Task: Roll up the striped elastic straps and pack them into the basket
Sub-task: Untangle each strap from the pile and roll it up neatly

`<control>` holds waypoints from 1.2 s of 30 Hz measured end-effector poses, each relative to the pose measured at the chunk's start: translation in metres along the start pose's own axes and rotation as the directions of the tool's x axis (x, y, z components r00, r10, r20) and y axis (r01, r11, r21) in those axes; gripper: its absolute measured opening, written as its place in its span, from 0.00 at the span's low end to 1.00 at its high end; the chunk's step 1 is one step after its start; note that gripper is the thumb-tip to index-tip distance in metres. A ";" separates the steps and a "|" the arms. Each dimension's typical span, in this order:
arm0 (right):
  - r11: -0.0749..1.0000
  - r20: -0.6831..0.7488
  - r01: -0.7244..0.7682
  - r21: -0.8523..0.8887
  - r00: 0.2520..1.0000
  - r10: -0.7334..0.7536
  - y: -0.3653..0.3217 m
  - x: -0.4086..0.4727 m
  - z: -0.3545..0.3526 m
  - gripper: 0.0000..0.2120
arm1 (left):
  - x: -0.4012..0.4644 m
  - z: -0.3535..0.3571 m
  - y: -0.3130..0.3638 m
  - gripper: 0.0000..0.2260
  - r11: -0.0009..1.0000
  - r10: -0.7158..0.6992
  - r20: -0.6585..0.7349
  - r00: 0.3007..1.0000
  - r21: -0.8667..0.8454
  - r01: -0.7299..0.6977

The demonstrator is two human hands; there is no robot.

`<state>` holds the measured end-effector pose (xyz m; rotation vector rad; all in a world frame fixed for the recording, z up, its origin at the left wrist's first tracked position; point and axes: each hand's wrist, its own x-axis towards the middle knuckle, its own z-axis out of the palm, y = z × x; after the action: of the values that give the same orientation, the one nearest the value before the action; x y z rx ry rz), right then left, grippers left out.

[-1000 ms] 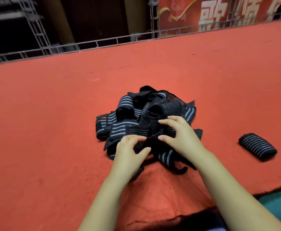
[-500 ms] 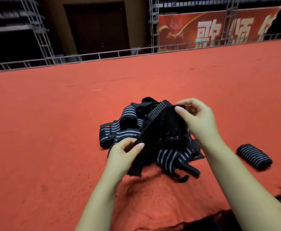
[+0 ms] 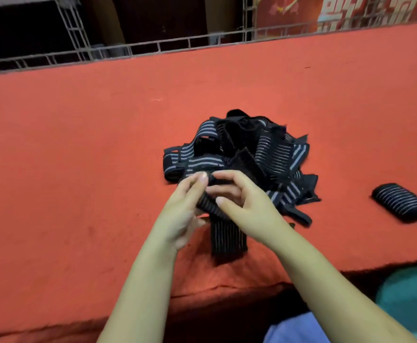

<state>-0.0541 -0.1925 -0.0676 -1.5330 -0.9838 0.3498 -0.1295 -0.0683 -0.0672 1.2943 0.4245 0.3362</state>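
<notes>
A tangled pile of black straps with grey stripes [image 3: 257,149] lies on the red carpet. One strap [image 3: 227,236] is lifted out of it toward me, its free end hanging down. My left hand [image 3: 180,214] and my right hand [image 3: 247,206] both grip its upper end, fingers curled round a small roll of the strap between them. A finished rolled strap [image 3: 400,203] lies by itself on the carpet to the right. No basket is in view.
The red carpet [image 3: 79,169] stretches wide to the left and beyond the pile. A metal truss railing [image 3: 153,47] runs along its far edge. The carpet's near edge drops off just below my forearms, with teal fabric [image 3: 412,293] at lower right.
Both hands came together near the front of the pile. The strap held up half a second ago now hangs from between them, its top end curled into a roll.
</notes>
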 end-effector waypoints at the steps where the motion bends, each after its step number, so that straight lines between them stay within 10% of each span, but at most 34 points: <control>1: 1.000 0.032 -0.023 0.014 0.999 0.022 0.005 -0.006 0.005 0.19 | 0.000 -0.002 -0.006 0.16 0.998 0.011 -0.057 0.998 0.058 -0.007; 7: 0.988 -0.198 -0.077 0.130 0.975 0.102 0.016 -0.020 -0.010 0.17 | 0.007 -0.008 -0.021 0.08 0.996 0.061 -0.205 0.977 0.083 -0.044; 11: 0.980 -0.471 -0.030 -0.195 0.879 -0.067 0.017 -0.007 -0.041 0.13 | 0.008 -0.014 -0.020 0.12 0.994 0.087 -0.186 0.979 0.083 -0.072; 15: 0.872 -0.293 -0.099 -0.479 0.955 -0.053 0.024 0.019 -0.049 0.21 | 0.006 -0.016 -0.016 0.18 0.988 0.120 -0.141 0.983 0.114 -0.104; 21: 0.825 -0.239 -0.115 -0.553 0.971 -0.025 0.027 0.030 -0.032 0.07 | -0.001 -0.020 -0.008 0.20 0.981 0.159 -0.149 0.976 0.140 -0.138; 32: 0.975 -0.099 -0.140 0.173 0.982 0.159 0.002 0.020 -0.027 0.07 | 0.004 -0.029 -0.007 0.19 0.971 0.224 -0.296 0.929 0.152 -0.185; 36: 0.945 -0.163 -0.149 0.290 0.966 0.202 -0.018 0.019 -0.018 0.08 | -0.006 -0.028 0.003 0.21 0.836 0.417 -0.280 0.864 0.491 -0.245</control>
<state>-0.0366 -0.1920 -0.0411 -1.3724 -0.6203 0.4386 -0.1480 -0.0470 -0.0700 1.7658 0.6229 0.8394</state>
